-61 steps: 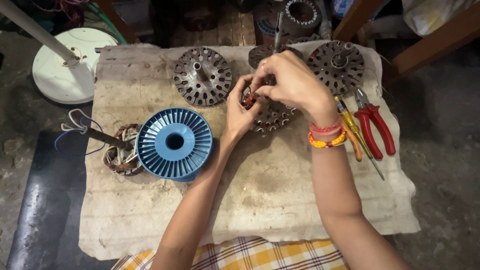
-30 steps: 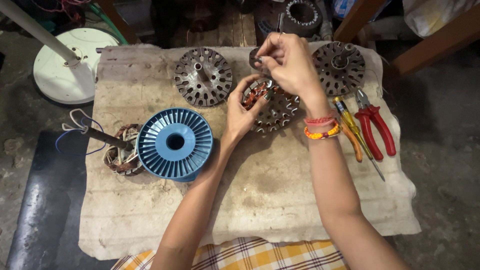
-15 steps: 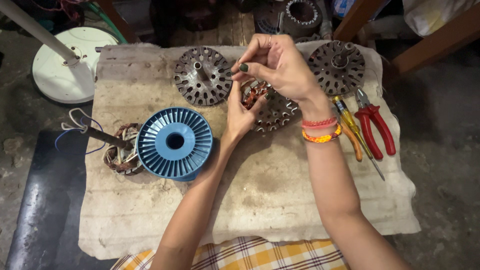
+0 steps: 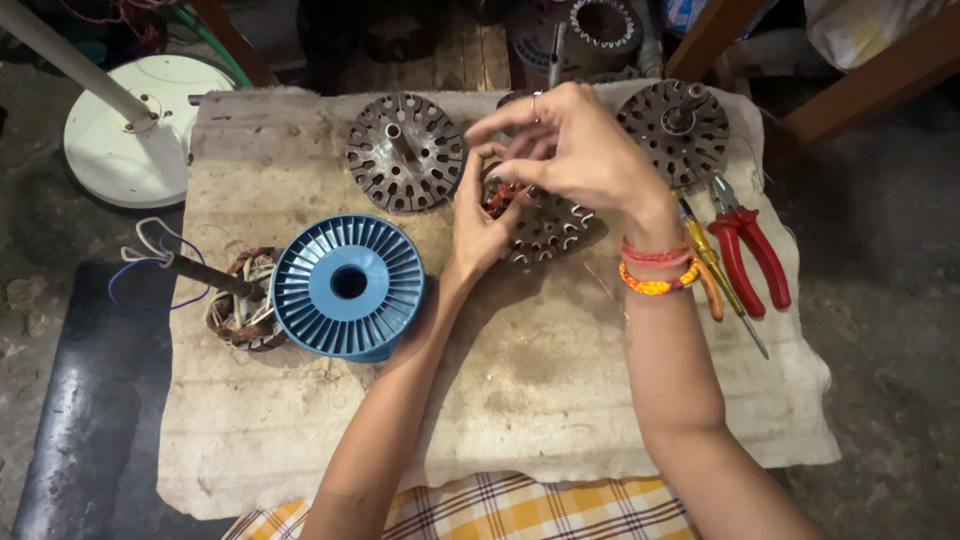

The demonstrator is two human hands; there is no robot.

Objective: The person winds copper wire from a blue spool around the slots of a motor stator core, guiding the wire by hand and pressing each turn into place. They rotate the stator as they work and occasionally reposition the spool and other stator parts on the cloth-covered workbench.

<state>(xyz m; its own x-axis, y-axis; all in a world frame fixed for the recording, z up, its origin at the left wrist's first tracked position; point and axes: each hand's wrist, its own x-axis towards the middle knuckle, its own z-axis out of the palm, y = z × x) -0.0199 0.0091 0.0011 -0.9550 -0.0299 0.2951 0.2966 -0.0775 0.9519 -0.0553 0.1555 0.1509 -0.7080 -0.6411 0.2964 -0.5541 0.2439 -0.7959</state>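
A round metal motor stator (image 4: 545,225) with copper winding lies on a worn cloth-covered board (image 4: 520,400). My left hand (image 4: 478,215) rests on its left side, fingers pressing the winding. My right hand (image 4: 575,150) hovers just above the stator, fingertips pinched together as if on a thin wire that I cannot make out. A ring is on one finger and bead bracelets (image 4: 655,270) circle the right wrist.
A blue plastic spool (image 4: 347,287) sits left of the stator, beside a wound coil on a rod (image 4: 235,300). Two slotted metal discs (image 4: 405,150) (image 4: 672,120) lie at the back. Red pliers (image 4: 750,255) and a screwdriver (image 4: 715,285) lie right. A white fan base (image 4: 125,140) stands far left.
My right hand lifted off the stator, rose toward the back, then came left and slightly down over it. My left hand stayed on the stator.
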